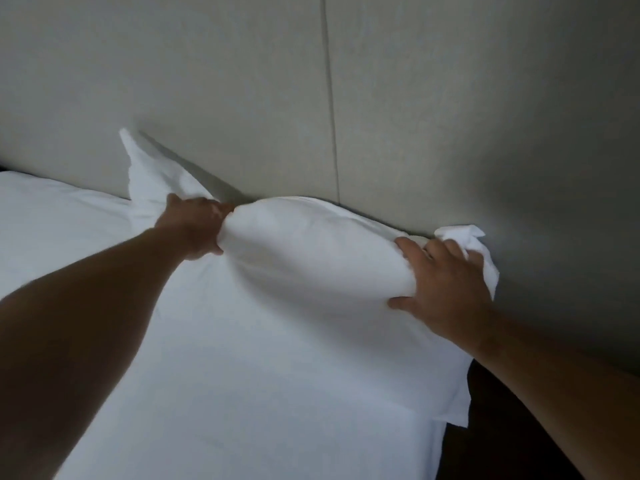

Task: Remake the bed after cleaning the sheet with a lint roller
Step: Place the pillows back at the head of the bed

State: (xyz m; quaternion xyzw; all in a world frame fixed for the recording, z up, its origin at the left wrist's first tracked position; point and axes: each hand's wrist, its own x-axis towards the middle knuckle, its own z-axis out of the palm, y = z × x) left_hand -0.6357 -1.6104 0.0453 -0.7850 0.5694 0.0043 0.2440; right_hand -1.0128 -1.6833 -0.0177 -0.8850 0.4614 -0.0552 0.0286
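Leftmost, the white sheet [242,375] spreads flat to the left of and below the pillow [311,251]. At the pillow's left end the left hand [197,226] grips bunched cloth, fingers curled close together round it, and a loose corner of the case sticks up above the knuckles. The pillow lies lengthwise against the grey padded headboard [381,98], touching it. At its right end the right hand [446,285] clasps it, fingers slightly spread and curled over the top, thumb lower down on the near side. Below that end shows dark floor [502,427].
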